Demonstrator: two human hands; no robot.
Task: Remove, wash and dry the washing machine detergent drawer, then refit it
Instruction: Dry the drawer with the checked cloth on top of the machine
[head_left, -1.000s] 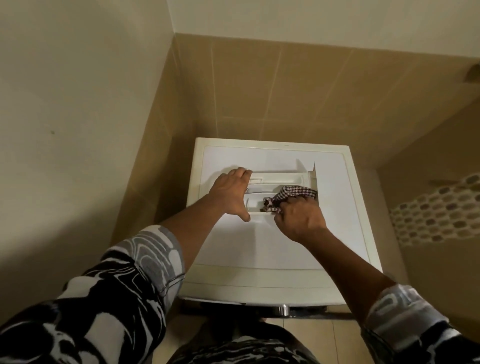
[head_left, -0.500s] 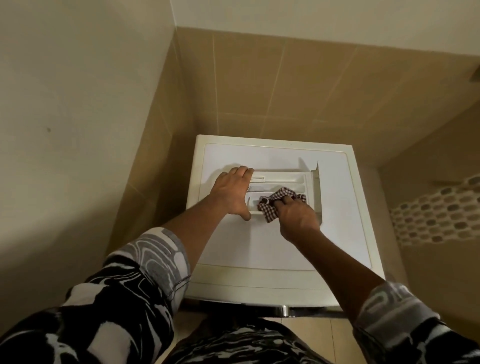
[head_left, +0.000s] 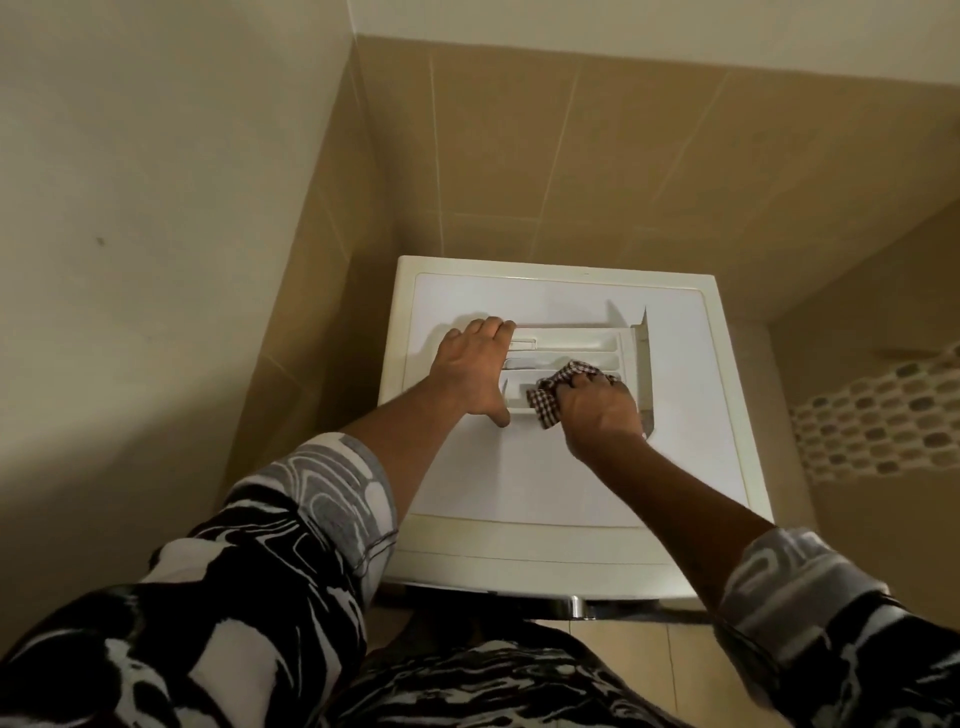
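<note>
Drawer (head_left: 571, 345) lies on washer (head_left: 571, 483) top, long axis L-R: left hand (head_left: 470, 371) flat on left end, right hand (head_left: 597, 410) grips cloth (head_left: 553, 392) in near compt.

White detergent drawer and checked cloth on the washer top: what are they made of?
White compartmented detergent drawer: likely moulded plastic, smooth, slightly glossy, thin one-piece divider walls. Brown-and-white checked cloth: woven fabric, maybe cotton, matte; crumples softly under the right hand.
</note>
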